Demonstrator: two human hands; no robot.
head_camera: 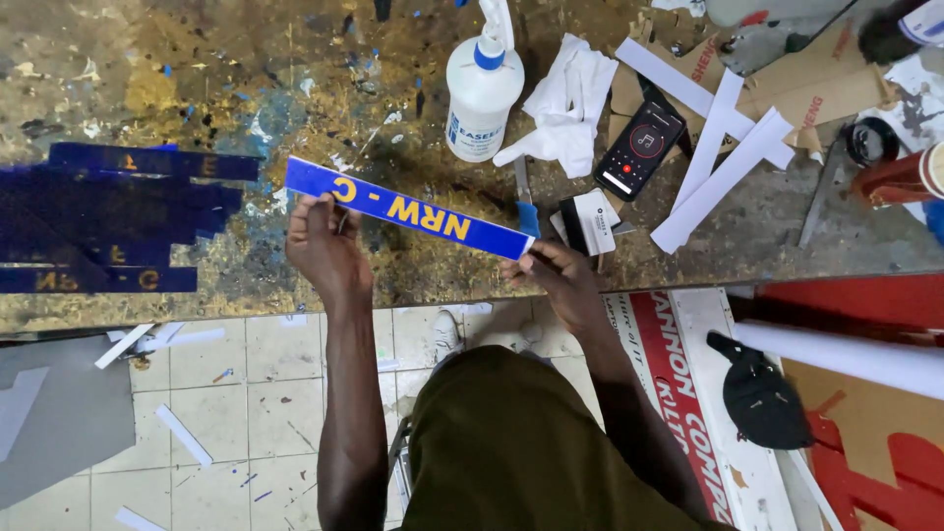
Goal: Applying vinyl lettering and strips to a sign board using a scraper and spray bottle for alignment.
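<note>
Holding: both hands grip one long blue strip (408, 207) with yellow letters, raised just above the paint-stained table (197, 79).
Left hand (324, 241): fingers pinch the strip's left end.
Right hand (560, 275): fingertips pinch the strip's right end, beside a blue-handled blade (525, 202).
Long axis: runs left to right, the left end farther from the body, the right end nearer and lower in view.
Lettering: faces up, upside down to the wearer.
Nearby: stack of similar blue strips (108, 216) at far left; white bottle (482, 93), white rag (565, 103), phone (639, 147), white strips (723, 147) behind.
</note>
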